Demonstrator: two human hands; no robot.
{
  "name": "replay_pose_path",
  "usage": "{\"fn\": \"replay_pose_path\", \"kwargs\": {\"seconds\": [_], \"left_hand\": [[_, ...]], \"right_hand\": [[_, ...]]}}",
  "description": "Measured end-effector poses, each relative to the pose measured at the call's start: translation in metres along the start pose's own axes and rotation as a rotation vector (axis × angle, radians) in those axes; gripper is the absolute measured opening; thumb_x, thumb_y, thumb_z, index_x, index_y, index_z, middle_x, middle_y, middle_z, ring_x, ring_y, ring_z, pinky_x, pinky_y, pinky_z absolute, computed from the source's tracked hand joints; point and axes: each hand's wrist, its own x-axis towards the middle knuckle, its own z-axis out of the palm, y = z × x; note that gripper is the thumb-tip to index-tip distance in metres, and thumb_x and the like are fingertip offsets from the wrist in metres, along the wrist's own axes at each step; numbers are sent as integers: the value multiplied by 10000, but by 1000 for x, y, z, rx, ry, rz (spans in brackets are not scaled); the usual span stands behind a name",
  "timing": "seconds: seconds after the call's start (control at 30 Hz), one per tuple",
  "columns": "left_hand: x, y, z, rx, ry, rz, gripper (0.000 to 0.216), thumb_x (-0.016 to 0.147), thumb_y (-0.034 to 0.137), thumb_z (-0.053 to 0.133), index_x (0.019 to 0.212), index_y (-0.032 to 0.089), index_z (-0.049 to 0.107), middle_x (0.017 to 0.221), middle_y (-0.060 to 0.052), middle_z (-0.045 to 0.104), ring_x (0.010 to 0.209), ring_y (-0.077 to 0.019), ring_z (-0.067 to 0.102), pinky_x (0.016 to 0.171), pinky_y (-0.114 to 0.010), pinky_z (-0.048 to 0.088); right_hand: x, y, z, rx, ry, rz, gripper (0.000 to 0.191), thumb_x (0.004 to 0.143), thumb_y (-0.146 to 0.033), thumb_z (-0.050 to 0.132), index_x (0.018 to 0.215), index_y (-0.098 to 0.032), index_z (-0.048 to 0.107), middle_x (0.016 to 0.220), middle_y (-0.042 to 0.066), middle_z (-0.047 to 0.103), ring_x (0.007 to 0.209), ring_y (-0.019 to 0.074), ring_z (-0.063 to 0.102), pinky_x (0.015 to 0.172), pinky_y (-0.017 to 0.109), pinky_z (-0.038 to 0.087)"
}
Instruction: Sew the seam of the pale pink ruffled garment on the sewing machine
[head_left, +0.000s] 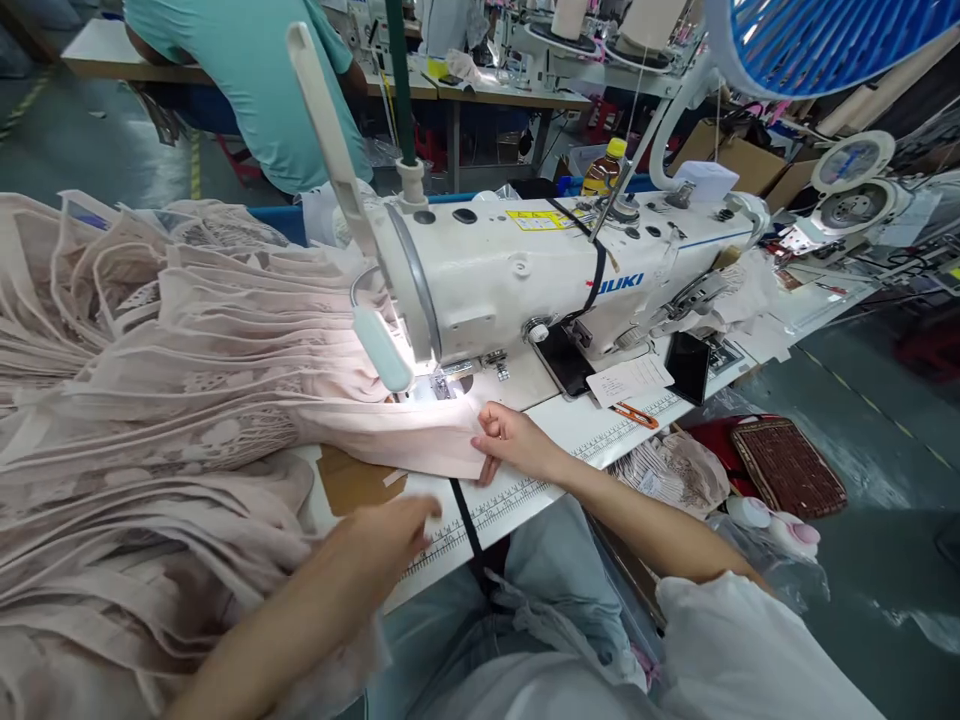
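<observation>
A white sewing machine stands across the table, its lamp lighting the needle area. A strip of pale pink fabric runs from a big heap of pink lace pieces toward the needle. My right hand pinches the strip's right end, fingers closed on its edge. My left hand hovers lower, over the table's front edge beside the heap; it is blurred and its fingers look loosely curled, holding nothing I can make out.
Orange thread snips, a paper slip and a black phone lie right of the machine. A person in a teal shirt works behind. A woven cushion and boxes sit at the right.
</observation>
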Motion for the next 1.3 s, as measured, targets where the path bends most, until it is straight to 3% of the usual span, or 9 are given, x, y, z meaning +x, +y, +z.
{"fn": "replay_pose_path", "kwargs": {"seconds": [0.1,0.2,0.4,0.57,0.77,0.9,1.0,1.13,1.3], "left_hand": [[26,10,1,300,284,156,410,941,67,372,1241,188,624,1298,-136,666,1211,-286,613,976,-420,479],[37,12,8,561,511,318,456,931,23,368,1332,100,571,1360,-181,632,1228,-310,597,1037,-450,438],[28,10,0,599,641,171,384,910,15,432,1219,124,633,1315,-210,630,1213,-317,582,990,-449,408],[7,1,-8,299,125,181,295,857,22,471,701,222,622,708,-15,653,758,-214,629,835,-382,416],[7,-3,-25,-19,-426,108,121,886,328,594,800,260,647,671,19,644,659,-198,614,585,-270,353],[20,1,-31,276,9,-275,329,990,234,286,859,213,588,765,-65,648,665,-250,620,536,-313,355],[26,-8,-23,481,363,-212,382,965,148,254,1047,196,624,1041,-144,676,973,-331,643,675,-387,472],[37,-26,-9,567,388,234,466,937,79,309,1186,238,669,1315,-129,659,1331,-350,519,1121,-598,325],[43,-28,-2,676,338,288,590,885,23,331,1361,219,618,1178,-162,697,1143,-337,635,982,-524,440]], "right_hand": [[3,-1,6,36,-48,55,253,858,-397,574,975,-254,400,545,-104,563,455,185,635,430,244,467],[-3,-4,9,-145,-6,-58,157,907,-323,517,1029,-224,520,542,-95,552,413,139,578,440,218,438],[-25,-2,12,-812,-147,-470,212,924,-130,502,939,-200,702,828,18,710,738,149,648,636,235,406],[-27,-3,10,-833,-300,-510,191,1011,-257,534,1095,-218,702,915,33,717,820,150,648,706,242,437],[4,-3,18,-1098,-6,-573,203,924,-211,669,1115,-166,614,1105,119,627,1020,240,533,867,365,461],[20,1,23,-1271,17,-592,104,972,-191,547,947,-142,635,962,124,622,970,255,513,814,357,458],[20,3,18,-1146,85,-572,56,906,-136,582,870,-161,617,884,92,622,917,234,510,782,324,454],[7,2,8,-825,130,-449,129,849,-105,657,788,-186,576,776,9,599,782,157,533,720,255,428],[-21,4,-15,-784,237,-433,129,940,-193,631,816,-189,600,804,17,628,796,159,579,732,264,453]]}}
